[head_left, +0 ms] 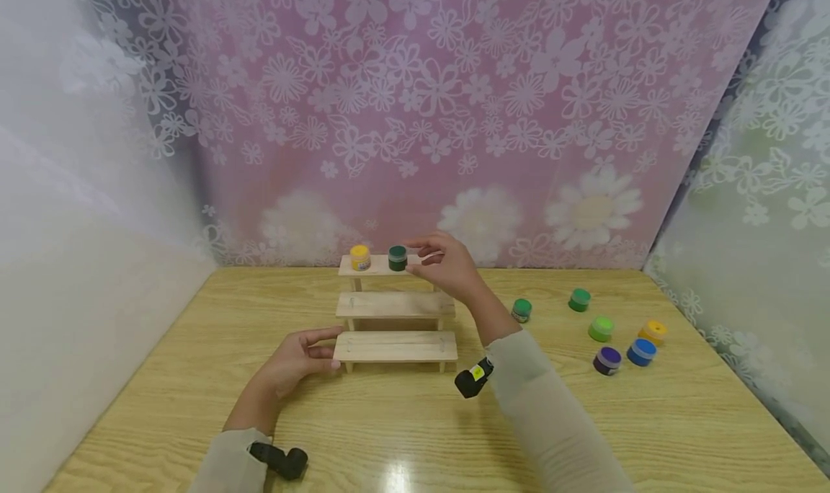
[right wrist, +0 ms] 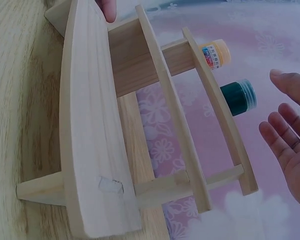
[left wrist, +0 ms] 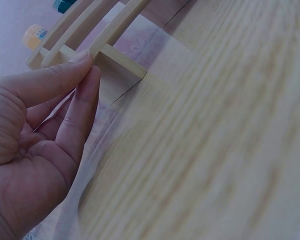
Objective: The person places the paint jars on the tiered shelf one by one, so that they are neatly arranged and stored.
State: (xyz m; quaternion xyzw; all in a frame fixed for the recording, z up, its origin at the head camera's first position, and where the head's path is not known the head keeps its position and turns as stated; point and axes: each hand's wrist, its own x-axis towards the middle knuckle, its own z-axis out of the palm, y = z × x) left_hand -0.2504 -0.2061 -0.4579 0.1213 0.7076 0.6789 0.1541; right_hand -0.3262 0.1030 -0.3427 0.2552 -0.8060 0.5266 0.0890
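Pink flower-printed backdrop (head_left: 421,118) behind a wood-grained table (head_left: 363,421), toward whose rear edge stands a three-tiered pale wooden rack (head_left: 395,347), its lowest tier's left end pinched between thumb and fingers of the left hand (head_left: 297,362). Right hand (head_left: 452,266), fingers parted and holding nothing, beside a dark green cylindrical jar (head_left: 398,259) midway along the top tier; probably light, rigid and slippery, the jar is best taken by opposite sides.

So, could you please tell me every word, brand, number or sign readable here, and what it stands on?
Nothing is legible enough to quote.
Yellow jar on the top shelf: label characters, too blurred.
Dark green jar: no legible text.
Right wrist camera: yellow sticker, too small to read.
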